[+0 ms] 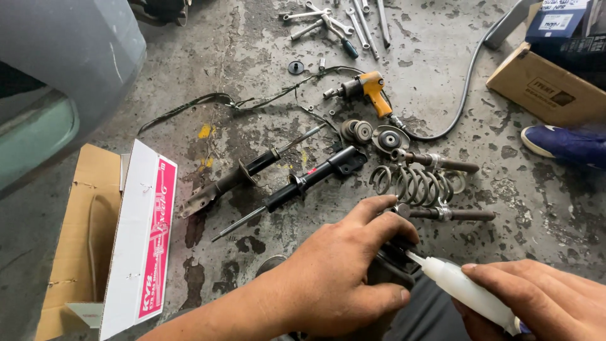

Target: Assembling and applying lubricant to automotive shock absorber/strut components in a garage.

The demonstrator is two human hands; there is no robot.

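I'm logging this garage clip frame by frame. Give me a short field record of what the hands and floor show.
left hand: grips a dark part
right hand: holds a white squeeze bottle, nozzle at the dark part
floor: two shock absorbers, a coil spring in a compressor, orange air wrench, wrenches
left side: open cardboard box
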